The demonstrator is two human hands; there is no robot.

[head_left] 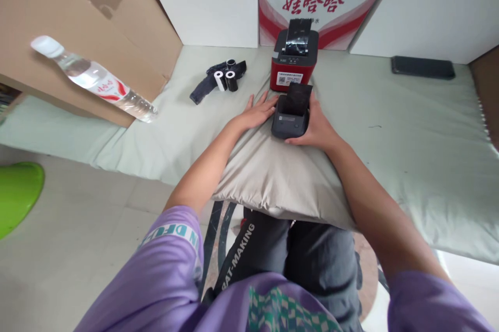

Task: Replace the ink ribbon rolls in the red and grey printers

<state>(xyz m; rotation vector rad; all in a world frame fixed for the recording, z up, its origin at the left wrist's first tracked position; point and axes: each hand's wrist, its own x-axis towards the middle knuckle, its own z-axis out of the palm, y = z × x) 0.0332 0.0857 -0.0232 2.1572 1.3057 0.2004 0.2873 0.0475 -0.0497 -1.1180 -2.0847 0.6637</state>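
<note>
A small black printer with a strip of black paper rising from its top sits on the pale green cloth. My right hand wraps around its right side, thumb at the front lower edge. Lying flat on the cloth, my left hand has its fingers stretched out, their tips at the printer's left side. Directly behind stands a larger red and black receipt printer, with dark paper coming out of its top slot.
To the left are small paper rolls and a crumpled dark strip. A water bottle leans against a cardboard box. A black phone lies at the far right, before white boxes. A green seat stands lower left.
</note>
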